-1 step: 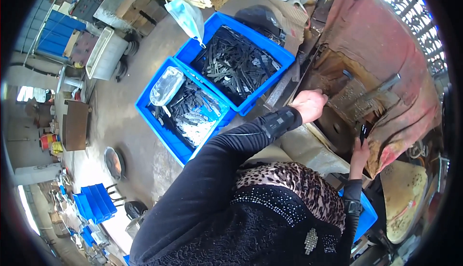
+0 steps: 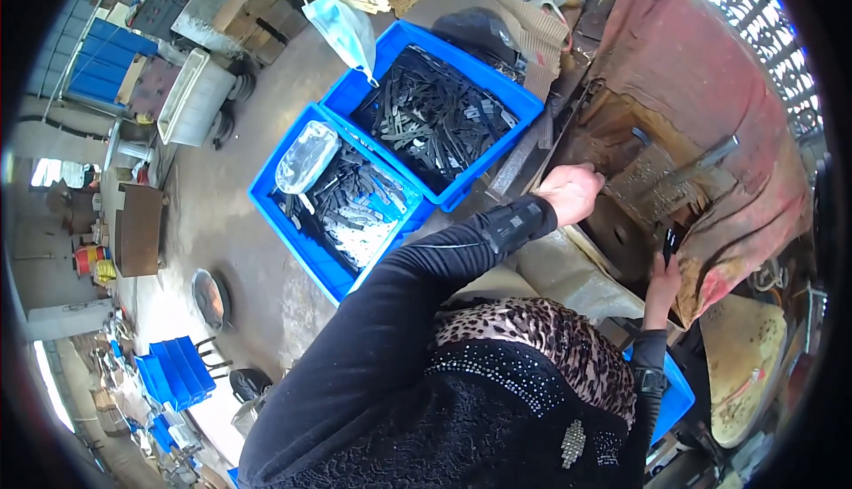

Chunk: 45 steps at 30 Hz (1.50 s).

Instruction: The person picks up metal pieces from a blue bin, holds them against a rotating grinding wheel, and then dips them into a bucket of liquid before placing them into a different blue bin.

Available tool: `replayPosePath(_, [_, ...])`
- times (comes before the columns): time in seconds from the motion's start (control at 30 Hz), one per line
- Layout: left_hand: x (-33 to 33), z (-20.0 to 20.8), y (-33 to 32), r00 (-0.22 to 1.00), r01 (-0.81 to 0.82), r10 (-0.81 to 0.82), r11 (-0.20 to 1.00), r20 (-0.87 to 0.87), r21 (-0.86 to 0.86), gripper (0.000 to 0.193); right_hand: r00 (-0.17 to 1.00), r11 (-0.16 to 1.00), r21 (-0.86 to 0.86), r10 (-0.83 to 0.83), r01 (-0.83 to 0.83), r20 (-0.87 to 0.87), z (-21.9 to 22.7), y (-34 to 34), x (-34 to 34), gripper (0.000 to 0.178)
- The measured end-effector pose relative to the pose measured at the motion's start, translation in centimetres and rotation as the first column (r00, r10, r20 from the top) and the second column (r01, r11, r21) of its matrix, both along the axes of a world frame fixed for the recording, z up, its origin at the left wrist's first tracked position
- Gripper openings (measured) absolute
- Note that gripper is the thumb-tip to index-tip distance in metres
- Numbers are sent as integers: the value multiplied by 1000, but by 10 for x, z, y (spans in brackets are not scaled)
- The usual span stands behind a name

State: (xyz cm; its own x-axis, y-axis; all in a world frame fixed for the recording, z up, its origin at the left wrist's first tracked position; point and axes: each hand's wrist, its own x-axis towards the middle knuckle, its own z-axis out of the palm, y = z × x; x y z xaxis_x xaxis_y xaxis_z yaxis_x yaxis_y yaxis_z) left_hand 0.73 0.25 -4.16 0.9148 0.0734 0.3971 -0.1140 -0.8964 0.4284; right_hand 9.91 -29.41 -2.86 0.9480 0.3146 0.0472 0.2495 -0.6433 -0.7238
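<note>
Hardly anything has moved since the earlier frame: both hands stay at the same spots over the machine, and only a very slight shift of the whole view can be made out. Right of centre, the left hand [image 2: 570, 196] is at the near edge of the grimy machine bed [image 2: 619, 233], its fingers curled in and clenched; I cannot tell whether they pinch something, since the far side is hidden. Lower and further right, the right hand [image 2: 662, 281] grasps a narrow black piece [image 2: 670, 242], thumb and fingers closed about its lower end, the piece standing just below a slanting metal rod [image 2: 706, 162]. A faded red cloth [image 2: 710, 72] drapes over the machine at the upper right of the frame.

At upper centre, a blue crate [image 2: 491, 157] is filled with dark flat strips [image 2: 435, 116]. Touching it on the lower left is a second blue bin [image 2: 289, 242], which has more such strips, a pale patch of its bottom showing, and a clear plastic container [image 2: 308, 161] in its upper corner. Above the crates hangs a light blue face mask [image 2: 344, 35]. Toward the left of the frame, a round dark pan [image 2: 211, 299] is on the floor [image 2: 266, 267], near stacked blue boxes [image 2: 175, 374] at lower left
</note>
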Motion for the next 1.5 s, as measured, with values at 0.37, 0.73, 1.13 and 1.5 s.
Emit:
replayPosePath(0.37, [3, -4, -4, 999, -3, 5, 999, -46, 34, 6, 999, 1000, -24, -16, 17, 42, 10, 4, -6, 18])
replayPosePath(0.73, [0, 19, -15, 963, -76, 89, 995, -255, 60, 17, 997, 993, -94, -71, 68, -33, 1, -6, 1, 23])
replayPosePath(1.13, [-6, 28, -9, 982, -54, 52, 998, -184, -8, 15, 995, 995, -31, -96, 96, 4, 8, 2, -6, 21])
replayPosePath(1.5, [-7, 22, -10, 990, -69, 69, 998, -123, 3, 14, 985, 987, -35, -159, 157, -72, 1, -8, -1, 21])
